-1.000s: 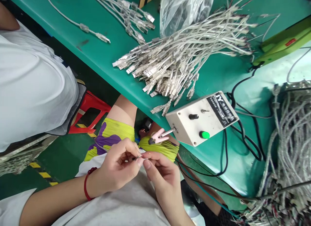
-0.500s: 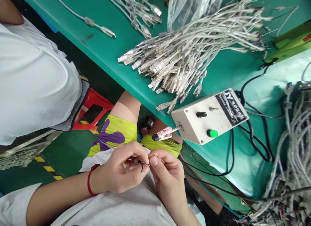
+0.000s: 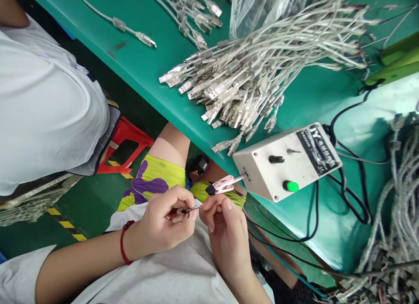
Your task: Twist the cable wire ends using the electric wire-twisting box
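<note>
In front of my shirt, my left hand [image 3: 173,221] is closed on the end of a cable, with its red bracelet at the wrist. A thin dark wire [image 3: 194,209] sticks out between its fingertips, and a short black piece curls beside it. My right hand [image 3: 227,236] has its fingers curled, the thumb lying along the index finger. The wire's tip meets those fingertips. Just above the right hand, a pink clip [image 3: 222,185] sits on the shaft of a beige box [image 3: 288,160] with a green button and black knob. Most of the held cable is hidden.
A large pile of clear USB cables [image 3: 235,86] covers the green table [image 3: 131,73], beside a plastic bag [image 3: 258,11]. More cables [image 3: 389,216] lie at right. Black cords [image 3: 356,195] trail from the box. At left a person in white [image 3: 49,107] sits by a red stool [image 3: 127,140].
My right thumb has slid back along the index finger, and more of the wire shows between my hands. The view has shifted slightly, so the table things sit a little farther right.
</note>
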Motion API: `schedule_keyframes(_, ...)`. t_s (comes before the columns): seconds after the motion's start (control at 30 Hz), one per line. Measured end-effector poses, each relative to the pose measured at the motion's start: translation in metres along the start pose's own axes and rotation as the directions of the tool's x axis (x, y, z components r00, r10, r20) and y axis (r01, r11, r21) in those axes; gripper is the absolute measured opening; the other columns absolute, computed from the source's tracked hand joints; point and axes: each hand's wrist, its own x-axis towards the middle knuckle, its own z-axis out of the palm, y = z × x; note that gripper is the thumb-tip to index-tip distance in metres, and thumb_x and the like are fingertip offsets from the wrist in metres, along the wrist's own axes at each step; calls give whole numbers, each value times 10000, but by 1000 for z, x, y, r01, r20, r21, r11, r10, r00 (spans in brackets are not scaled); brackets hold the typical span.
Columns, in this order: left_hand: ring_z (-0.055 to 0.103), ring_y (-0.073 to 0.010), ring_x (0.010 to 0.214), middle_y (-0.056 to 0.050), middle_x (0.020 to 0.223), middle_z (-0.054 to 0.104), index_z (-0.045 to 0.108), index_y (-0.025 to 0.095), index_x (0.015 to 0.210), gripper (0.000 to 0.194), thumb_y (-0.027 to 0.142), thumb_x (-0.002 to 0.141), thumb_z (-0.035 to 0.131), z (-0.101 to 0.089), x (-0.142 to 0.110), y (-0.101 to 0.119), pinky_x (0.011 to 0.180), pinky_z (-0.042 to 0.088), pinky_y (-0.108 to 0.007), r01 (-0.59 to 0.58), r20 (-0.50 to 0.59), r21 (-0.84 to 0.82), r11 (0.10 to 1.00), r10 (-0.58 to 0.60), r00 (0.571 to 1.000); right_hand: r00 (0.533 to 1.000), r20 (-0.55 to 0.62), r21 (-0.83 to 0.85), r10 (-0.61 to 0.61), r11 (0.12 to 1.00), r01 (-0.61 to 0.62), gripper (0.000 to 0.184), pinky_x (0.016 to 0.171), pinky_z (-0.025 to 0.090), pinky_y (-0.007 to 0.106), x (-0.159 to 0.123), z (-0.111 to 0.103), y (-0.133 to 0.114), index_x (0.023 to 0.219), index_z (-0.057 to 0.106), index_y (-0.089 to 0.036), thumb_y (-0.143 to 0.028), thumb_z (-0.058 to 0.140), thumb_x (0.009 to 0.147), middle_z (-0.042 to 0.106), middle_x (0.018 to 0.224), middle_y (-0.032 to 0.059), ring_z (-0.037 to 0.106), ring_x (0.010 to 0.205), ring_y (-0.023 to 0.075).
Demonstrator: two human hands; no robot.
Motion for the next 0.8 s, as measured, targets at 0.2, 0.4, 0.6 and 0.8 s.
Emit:
schedule_keyframes(0.2,454,-99,531,73,709,551,621,262,1020,132,218,1080,730,2,3,-10,511,360,-221,52,-64,-21,998,-54,997,997,-77,-9,-14,1000,13,638,549,369,294,20,2,0,680,808,-217,-796,816,948,565,528,-13,433,511,129)
schedule_keyframes(0.4,447,-103,567,73,742,529,607,274,1042,145,229,1090,737,2,7,-17,529,334,-232,75,-13,-32,997,-76,997,989,-135,12,-65,998,67,567,514,323,292,29,-2,-3,858,872,-221,-781,832,931,699,715,7,442,515,112)
schedule_keyframes(0.6,450,-104,573,73,753,534,608,280,1061,143,239,1103,739,3,8,-17,545,345,-240,61,-28,-27,998,-62,998,993,-38,-87,-110,990,107,563,658,408,340,30,-15,-15,653,767,-228,-633,795,1043,626,613,40,517,675,190)
schedule_keyframes(0.8,425,-114,584,80,739,472,593,283,1061,141,239,1120,713,3,11,-16,547,333,-245,61,-15,-44,997,-62,998,995,50,224,81,970,-90,428,646,347,317,27,-9,-15,1186,887,-209,-591,790,1020,505,571,-36,349,584,151)
